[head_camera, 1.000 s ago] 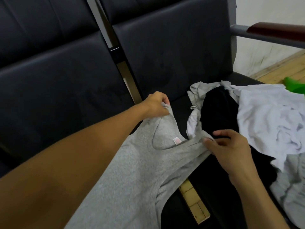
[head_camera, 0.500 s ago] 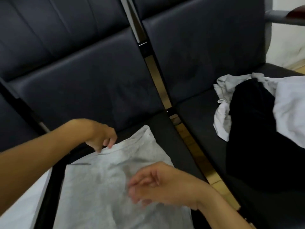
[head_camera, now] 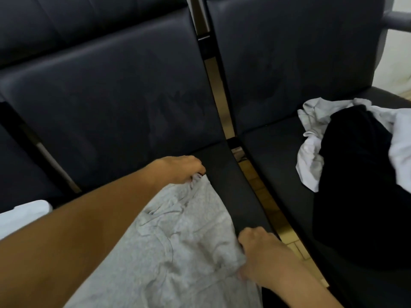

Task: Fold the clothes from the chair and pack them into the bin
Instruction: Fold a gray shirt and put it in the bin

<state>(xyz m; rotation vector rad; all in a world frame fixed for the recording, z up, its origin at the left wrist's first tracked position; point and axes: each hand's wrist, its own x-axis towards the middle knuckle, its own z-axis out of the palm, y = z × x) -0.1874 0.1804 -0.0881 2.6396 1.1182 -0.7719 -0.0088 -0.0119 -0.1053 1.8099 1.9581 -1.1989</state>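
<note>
Row of dark padded chairs (head_camera: pixel 115 90), seen from above. On the right seat, a heap of unfolded clothes (head_camera: pixel 347 152), black and white pieces tangled together. On the middle seat, the grey top (head_camera: pixel 182 236), spread but wrinkled, its near end running out of view. A white cloth (head_camera: pixel 20 214) shows at the left edge (whether folded cannot be told). The left hand (head_camera: pixel 178 168) pinches the top's far corner with curled fingers; the right hand (head_camera: pixel 260 254) grips its right edge, fingers curled into the fabric. The bin is not in view. The knit is judged light, soft and limp: it will sag and crease unless held at corners or seams and pulled gently taut before each fold.
</note>
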